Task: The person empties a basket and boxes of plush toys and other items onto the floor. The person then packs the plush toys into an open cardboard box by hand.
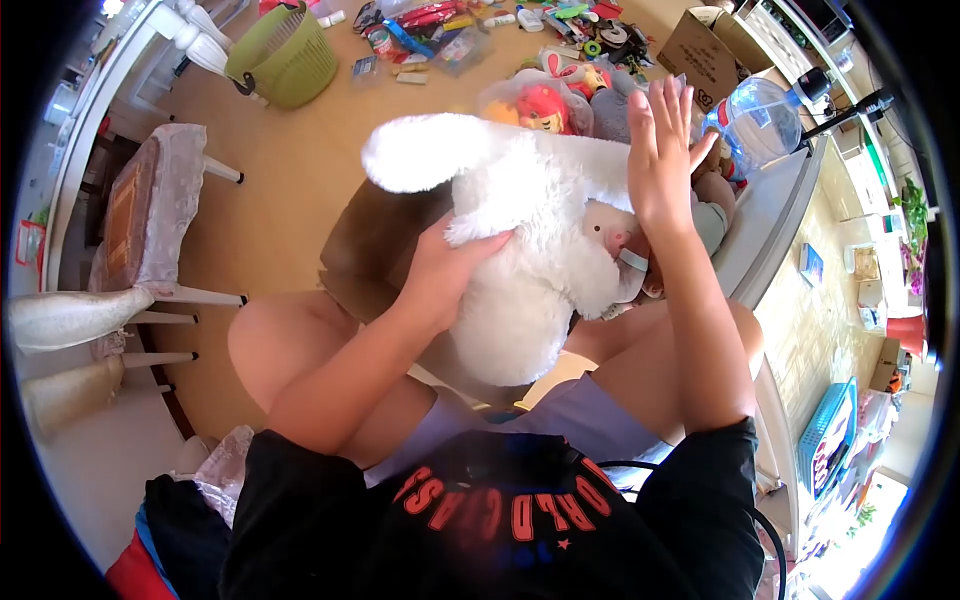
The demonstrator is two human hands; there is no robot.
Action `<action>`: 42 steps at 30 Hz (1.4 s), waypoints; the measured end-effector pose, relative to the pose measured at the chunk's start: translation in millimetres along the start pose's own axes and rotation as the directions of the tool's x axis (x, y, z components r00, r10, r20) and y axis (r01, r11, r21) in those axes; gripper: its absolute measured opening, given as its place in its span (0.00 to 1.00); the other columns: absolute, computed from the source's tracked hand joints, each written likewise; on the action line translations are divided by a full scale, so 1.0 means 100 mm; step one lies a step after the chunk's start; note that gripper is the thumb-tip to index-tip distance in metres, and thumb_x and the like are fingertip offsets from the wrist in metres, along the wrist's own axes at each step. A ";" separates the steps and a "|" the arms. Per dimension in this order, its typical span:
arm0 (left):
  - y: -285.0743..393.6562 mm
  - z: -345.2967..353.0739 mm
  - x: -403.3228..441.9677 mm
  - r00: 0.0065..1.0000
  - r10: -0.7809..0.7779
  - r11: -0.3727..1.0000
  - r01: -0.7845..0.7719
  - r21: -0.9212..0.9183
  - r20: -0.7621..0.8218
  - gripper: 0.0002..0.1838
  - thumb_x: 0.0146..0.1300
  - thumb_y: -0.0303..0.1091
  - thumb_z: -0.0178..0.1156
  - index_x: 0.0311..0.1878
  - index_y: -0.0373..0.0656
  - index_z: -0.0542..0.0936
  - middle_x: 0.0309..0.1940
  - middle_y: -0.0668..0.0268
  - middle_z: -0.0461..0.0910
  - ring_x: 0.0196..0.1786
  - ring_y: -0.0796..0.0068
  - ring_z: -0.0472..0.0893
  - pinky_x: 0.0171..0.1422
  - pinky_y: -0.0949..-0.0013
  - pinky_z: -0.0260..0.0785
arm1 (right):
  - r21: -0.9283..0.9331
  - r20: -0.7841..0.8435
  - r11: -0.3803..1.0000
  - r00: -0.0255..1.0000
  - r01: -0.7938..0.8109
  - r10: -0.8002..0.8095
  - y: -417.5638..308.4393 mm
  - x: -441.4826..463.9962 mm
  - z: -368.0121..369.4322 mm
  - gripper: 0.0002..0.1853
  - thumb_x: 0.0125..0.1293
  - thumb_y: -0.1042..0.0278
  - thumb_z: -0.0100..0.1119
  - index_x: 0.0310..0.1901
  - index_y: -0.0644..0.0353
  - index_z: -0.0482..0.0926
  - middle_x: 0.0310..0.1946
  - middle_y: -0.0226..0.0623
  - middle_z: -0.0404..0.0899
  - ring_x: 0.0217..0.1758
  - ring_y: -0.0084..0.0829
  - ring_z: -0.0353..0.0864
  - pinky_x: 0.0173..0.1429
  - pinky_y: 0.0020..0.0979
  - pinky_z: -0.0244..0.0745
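A fluffy white plush toy [520, 250] lies over my lap, with one long limb or ear stretched to the left and another to the right. My left hand [450, 265] grips its side, thumb pressed into the fur. Beside the end of the right-hand limb, my right hand [662, 165] is raised with fingers stretched up and thumb out; whether it touches the fur I cannot tell. Under the toy stands an open cardboard box [350, 250] between my legs. A pale plush with a pink snout [606, 232] shows between the white toy and my right forearm.
More plush toys [545, 105] are heaped ahead, near a big clear water bottle [755, 125] and a cardboard box [705, 55]. Small items [440, 40] litter the floor beyond. A green basket [285, 60] and a covered chair [160, 200] stand left; a cabinet top [825, 270] is right.
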State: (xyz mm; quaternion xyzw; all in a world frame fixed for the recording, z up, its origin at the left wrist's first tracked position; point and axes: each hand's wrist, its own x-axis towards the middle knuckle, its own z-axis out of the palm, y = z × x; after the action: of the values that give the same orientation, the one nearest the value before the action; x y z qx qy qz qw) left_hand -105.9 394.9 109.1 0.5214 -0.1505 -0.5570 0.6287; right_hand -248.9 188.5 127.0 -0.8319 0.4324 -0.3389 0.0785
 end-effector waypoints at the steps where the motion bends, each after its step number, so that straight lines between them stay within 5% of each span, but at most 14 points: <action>1: -0.01 0.00 -0.01 1.000 -0.015 1.000 0.015 -0.001 -0.006 0.25 0.65 0.26 0.64 0.64 0.29 0.70 0.55 0.55 0.80 0.55 0.65 0.82 0.60 0.61 0.76 | 0.092 -0.068 0.995 0.997 0.044 -0.038 -0.17 -0.05 -0.11 0.37 0.79 0.41 0.30 0.73 0.68 0.62 0.77 0.52 0.54 0.84 0.43 0.40 0.79 0.58 0.14; 6: 0.00 0.02 -0.04 0.993 -0.067 0.998 0.068 0.000 -0.092 0.23 0.62 0.26 0.66 0.60 0.32 0.75 0.52 0.57 0.82 0.51 0.67 0.83 0.55 0.63 0.78 | 0.614 -0.119 0.440 0.628 0.655 -0.769 -0.68 -0.40 -0.07 0.36 0.74 0.46 0.47 0.74 0.66 0.60 0.72 0.58 0.62 0.79 0.56 0.54 0.82 0.51 0.43; 11: 0.04 -0.03 0.02 0.996 -0.047 0.985 0.033 -0.172 -0.077 0.23 0.63 0.26 0.66 0.60 0.30 0.74 0.52 0.56 0.81 0.50 0.65 0.84 0.56 0.62 0.78 | -0.294 0.675 0.828 0.717 0.477 -0.173 -0.41 -0.30 0.21 0.30 0.76 0.51 0.45 0.70 0.65 0.65 0.72 0.52 0.64 0.76 0.50 0.62 0.79 0.55 0.50; 14: 0.08 0.02 -0.03 0.994 -0.023 0.992 0.010 -0.125 -0.108 0.22 0.63 0.26 0.66 0.59 0.30 0.75 0.51 0.56 0.82 0.51 0.65 0.84 0.56 0.62 0.77 | 0.066 0.180 0.995 0.980 0.074 -0.085 -0.30 -0.18 0.21 0.36 0.77 0.43 0.40 0.70 0.72 0.64 0.74 0.57 0.60 0.81 0.54 0.50 0.80 0.59 0.39; 17: 0.03 0.04 -0.04 0.996 0.017 0.997 -0.024 -0.075 -0.091 0.23 0.63 0.27 0.67 0.59 0.30 0.75 0.51 0.56 0.82 0.51 0.66 0.84 0.55 0.63 0.77 | 0.418 0.015 0.878 0.965 0.231 -0.261 -0.65 -0.20 -0.05 0.38 0.74 0.45 0.49 0.71 0.73 0.61 0.74 0.58 0.59 0.82 0.54 0.48 0.81 0.53 0.40; 22: 0.03 -0.04 -0.06 0.994 0.101 0.982 -0.108 -0.157 -0.052 0.21 0.64 0.27 0.62 0.59 0.31 0.75 0.51 0.59 0.82 0.51 0.70 0.83 0.53 0.67 0.77 | 0.500 0.149 0.520 0.522 0.693 -0.840 -1.11 -0.38 -0.44 0.36 0.71 0.51 0.54 0.74 0.64 0.62 0.73 0.57 0.61 0.81 0.54 0.51 0.82 0.52 0.39; 24: 0.16 0.05 -0.10 0.995 0.069 0.988 -0.078 -0.133 -0.078 0.20 0.64 0.26 0.63 0.59 0.30 0.76 0.50 0.60 0.83 0.49 0.71 0.83 0.52 0.67 0.77 | 0.151 0.280 0.889 0.844 0.433 -0.458 -0.73 -0.44 0.11 0.34 0.70 0.51 0.57 0.71 0.65 0.66 0.73 0.51 0.63 0.80 0.47 0.55 0.80 0.54 0.48; 26: 0.14 0.04 -0.09 0.993 0.032 0.999 -0.035 -0.024 -0.117 0.20 0.62 0.26 0.65 0.57 0.30 0.78 0.48 0.60 0.84 0.46 0.71 0.84 0.51 0.67 0.77 | 0.073 0.525 0.993 0.843 0.095 -0.120 -0.45 -0.21 0.18 0.32 0.76 0.48 0.46 0.70 0.68 0.66 0.73 0.53 0.63 0.80 0.48 0.55 0.80 0.53 0.46; 32: -0.18 0.01 -0.05 0.993 0.067 0.983 -0.049 0.178 -0.092 0.18 0.60 0.27 0.67 0.54 0.35 0.81 0.44 0.63 0.85 0.44 0.77 0.83 0.49 0.69 0.76 | 0.417 -0.102 0.802 0.898 0.429 -0.427 -0.90 -0.24 -0.19 0.33 0.76 0.52 0.48 0.73 0.69 0.62 0.75 0.55 0.58 0.82 0.51 0.50 0.81 0.48 0.45; 36: -0.21 -0.05 -0.06 0.955 0.296 0.924 -0.283 0.258 -0.011 0.17 0.62 0.26 0.65 0.55 0.35 0.80 0.44 0.64 0.85 0.46 0.79 0.82 0.51 0.69 0.75 | 0.508 0.129 0.631 0.673 0.586 -0.728 -0.67 -0.35 0.03 0.32 0.65 0.56 0.62 0.70 0.55 0.70 0.69 0.48 0.70 0.75 0.41 0.65 0.79 0.46 0.54; 38: 0.15 0.07 -0.12 0.984 0.027 0.996 -0.042 -0.084 -0.176 0.20 0.65 0.29 0.64 0.59 0.33 0.77 0.51 0.60 0.82 0.50 0.71 0.82 0.54 0.66 0.77 | 0.249 0.286 0.931 0.899 0.265 -0.332 -0.16 -0.30 0.37 0.23 0.71 0.54 0.54 0.62 0.57 0.78 0.61 0.47 0.77 0.66 0.44 0.74 0.77 0.56 0.53; 39: 0.20 0.00 -0.06 0.981 0.037 0.988 -0.064 -0.140 -0.191 0.21 0.65 0.29 0.64 0.60 0.32 0.76 0.51 0.59 0.82 0.50 0.69 0.83 0.54 0.64 0.77 | -0.263 0.587 0.864 0.782 0.430 -0.210 0.17 -0.25 0.38 0.20 0.73 0.54 0.50 0.57 0.57 0.81 0.59 0.47 0.78 0.66 0.47 0.73 0.73 0.70 0.49; 40: 0.24 -0.07 -0.02 0.977 0.049 0.976 -0.092 -0.200 -0.208 0.23 0.65 0.29 0.64 0.61 0.32 0.75 0.52 0.58 0.81 0.50 0.67 0.83 0.55 0.62 0.78 | -0.451 0.595 0.889 0.769 0.075 0.236 0.15 -0.13 0.27 0.19 0.75 0.54 0.47 0.53 0.58 0.81 0.57 0.46 0.78 0.69 0.49 0.70 0.70 0.77 0.44; 42: 0.33 -0.14 -0.02 0.976 0.133 0.971 -0.164 -0.176 -0.174 0.24 0.65 0.28 0.64 0.63 0.32 0.73 0.54 0.58 0.80 0.53 0.67 0.82 0.57 0.62 0.76 | -0.151 0.316 0.978 0.930 -0.143 0.185 0.34 -0.01 0.26 0.22 0.76 0.57 0.43 0.62 0.62 0.74 0.62 0.51 0.75 0.76 0.51 0.62 0.75 0.69 0.46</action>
State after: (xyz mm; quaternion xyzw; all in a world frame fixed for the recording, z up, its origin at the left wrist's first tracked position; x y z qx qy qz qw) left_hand -78.0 397.5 131.5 0.4896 -0.0844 -0.4763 0.7255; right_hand -255.5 164.0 92.4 -0.8408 0.5020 -0.1597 0.1251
